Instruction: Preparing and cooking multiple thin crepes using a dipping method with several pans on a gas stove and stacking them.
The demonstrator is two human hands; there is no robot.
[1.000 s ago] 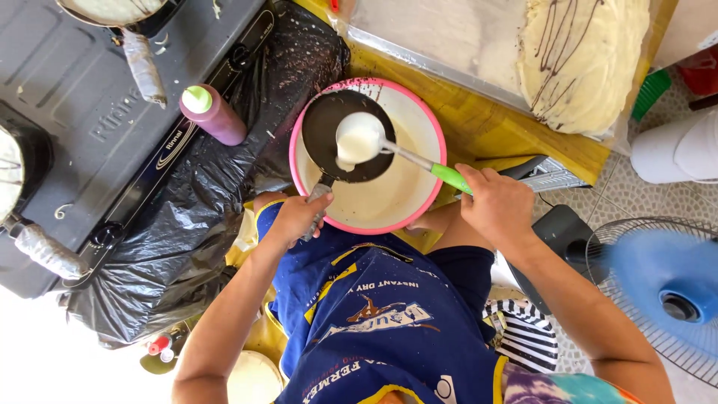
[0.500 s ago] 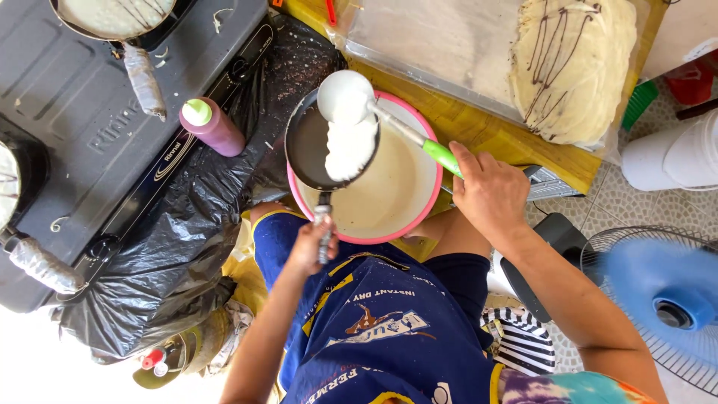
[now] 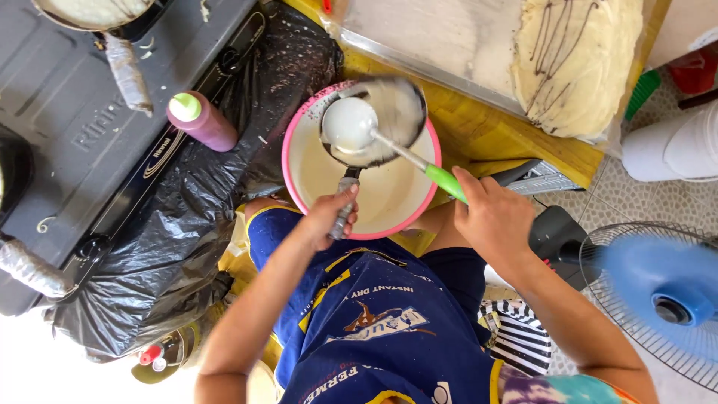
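Head view, looking down: left hand (image 3: 331, 217) was wrapped tight round handle of small pan (image 3: 378, 123), fingers curled shut on it, at approx 6 o'clock of the pink-rimmed batter bowl (image 3: 295, 183). Right hand (image 3: 493, 217) gripped green handle of white ladle (image 3: 350, 123), fingers closed round it, at 4 o'clock of bowl.

Change vs half a sec earlier: pan then sat at bowl's 10 o'clock edge, dark base mostly bare, ladle tipping a white stream into it. Now pan had swung to bowl's 12–1 o'clock, blurred w/ motion, inside coated pale w/ batter. Ladle bowl sat over pan's 9 o'clock side, looking emptied. One sec back, pan was lower still, over bowl centre, ladle just lifted full.

Judgement: pour was done & pan was being swirled/tilted over bowl so excess would drip back; a thin coat was the point. Pan stayed above bowl throughout, so drips landed in batter, not on lap.

Round about: purple squeeze bottle (image 3: 202, 120) w/ green cap at bowl's 9 o'clock, on black plastic sheet (image 3: 157, 247) beside grey stove (image 3: 67, 97). Stacked crepes (image 3: 572, 63) w/ dark drizzle at 1 o'clock on yellow board (image 3: 479, 123). Blue fan (image 3: 658, 299) at 4 o'clock, well apart.
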